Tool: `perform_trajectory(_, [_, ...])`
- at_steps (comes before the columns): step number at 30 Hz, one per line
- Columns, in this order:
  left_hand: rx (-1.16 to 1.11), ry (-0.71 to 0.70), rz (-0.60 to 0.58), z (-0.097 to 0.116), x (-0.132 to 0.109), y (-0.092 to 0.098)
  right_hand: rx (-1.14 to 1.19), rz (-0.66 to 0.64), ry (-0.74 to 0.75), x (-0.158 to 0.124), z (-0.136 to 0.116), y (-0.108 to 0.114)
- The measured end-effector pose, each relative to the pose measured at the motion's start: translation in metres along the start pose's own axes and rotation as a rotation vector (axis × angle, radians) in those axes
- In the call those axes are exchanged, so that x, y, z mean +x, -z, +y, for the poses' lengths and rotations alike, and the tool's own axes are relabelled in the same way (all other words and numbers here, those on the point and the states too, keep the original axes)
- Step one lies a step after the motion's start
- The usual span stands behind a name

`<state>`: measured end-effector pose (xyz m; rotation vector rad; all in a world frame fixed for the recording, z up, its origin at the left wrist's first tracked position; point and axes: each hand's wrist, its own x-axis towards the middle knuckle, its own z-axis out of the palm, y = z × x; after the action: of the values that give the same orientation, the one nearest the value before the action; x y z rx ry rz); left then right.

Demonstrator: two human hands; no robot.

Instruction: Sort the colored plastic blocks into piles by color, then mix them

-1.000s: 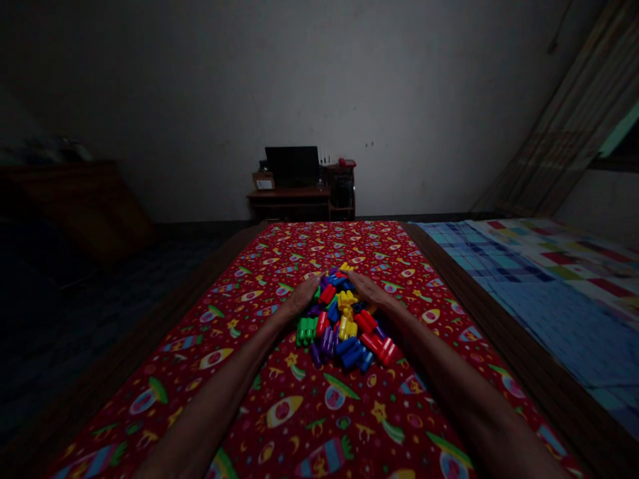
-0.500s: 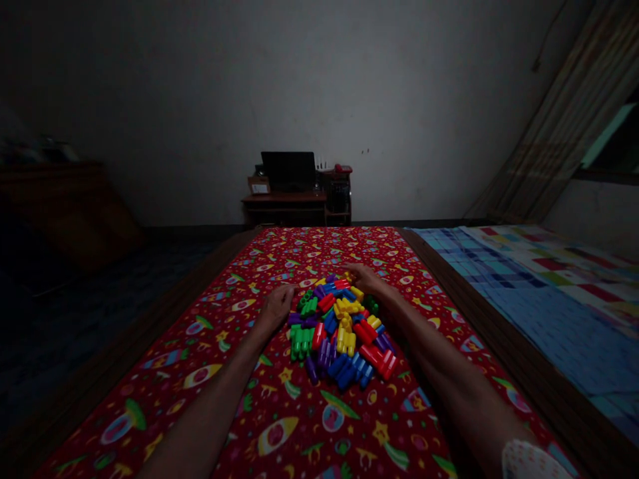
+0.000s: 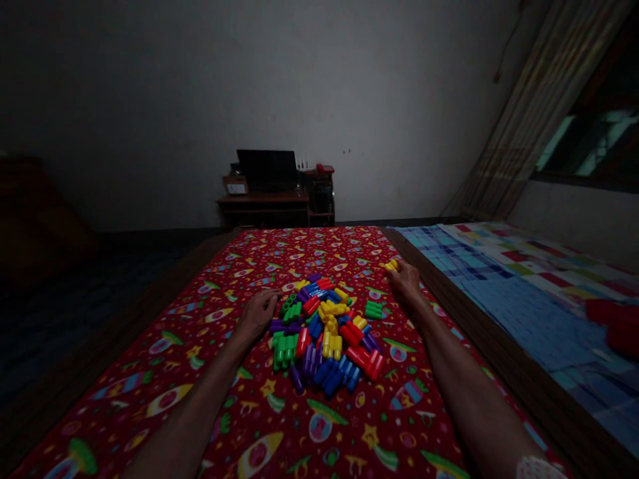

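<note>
A heap of plastic building blocks (image 3: 332, 346) in red, blue, green, yellow and purple lies on a red patterned cloth (image 3: 344, 432). My right hand (image 3: 407, 285) is to the right of the heap, its fingers closed on a yellow block (image 3: 391, 265) at the cloth's far right side. Between that hand and the heap lies a single green block (image 3: 373, 309). At the heap's left edge my left hand (image 3: 258, 313) rests with its fingers curled near a green ring-ended block (image 3: 288, 305); whether anything is in it is hidden.
A small desk (image 3: 264, 201) with a dark monitor (image 3: 267, 169) and a red telephone (image 3: 324, 168) stands against the far wall. To the right is a bed surface with blue checked bedding (image 3: 499, 313). A curtain (image 3: 519, 113) hangs beside the window.
My right hand has moved right, from the back of the heap, and carries a yellow block away. The green block beside the heap is now uncovered. The view has turned slightly right.
</note>
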<state>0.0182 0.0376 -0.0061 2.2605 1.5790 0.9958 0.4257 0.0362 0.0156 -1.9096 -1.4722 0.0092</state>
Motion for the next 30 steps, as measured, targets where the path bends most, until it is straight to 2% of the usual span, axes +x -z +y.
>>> perform_trajectory(3, [0.006,-0.009,-0.002,-0.001,0.0,0.0,-0.078,0.007,-0.077,0.001,0.015,-0.001])
perform_trajectory(5, [0.011,-0.005,-0.004,-0.001,0.0,0.0,-0.113,0.011,-0.103,-0.001,0.014,-0.003])
perform_trajectory(8, [0.017,-0.004,-0.004,-0.001,0.0,0.0,-0.127,0.097,-0.081,-0.005,-0.005,-0.001])
perform_trajectory(10, [0.014,-0.009,-0.003,-0.001,0.0,0.001,-0.06,0.077,0.023,-0.007,-0.028,0.003])
perform_trajectory(12, [0.011,-0.012,0.005,0.0,-0.001,0.001,0.056,-0.106,0.207,-0.012,-0.055,0.006])
perform_trajectory(15, [0.015,-0.019,0.009,0.001,-0.001,0.001,0.119,-0.522,0.455,-0.024,-0.092,0.006])
perform_trajectory(17, [0.015,-0.026,0.006,0.002,-0.001,0.001,0.026,-0.644,0.519,-0.034,-0.107,0.001])
perform_trajectory(20, [0.019,-0.025,0.011,0.002,-0.001,0.001,-0.064,-0.601,0.537,-0.042,-0.113,-0.005])
perform_trajectory(26, [0.025,-0.027,-0.006,0.001,-0.001,0.001,0.108,-0.604,0.393,-0.026,-0.094,0.001])
perform_trajectory(30, [0.014,-0.033,-0.009,0.0,0.0,0.001,0.143,-0.538,0.521,-0.025,-0.093,0.006])
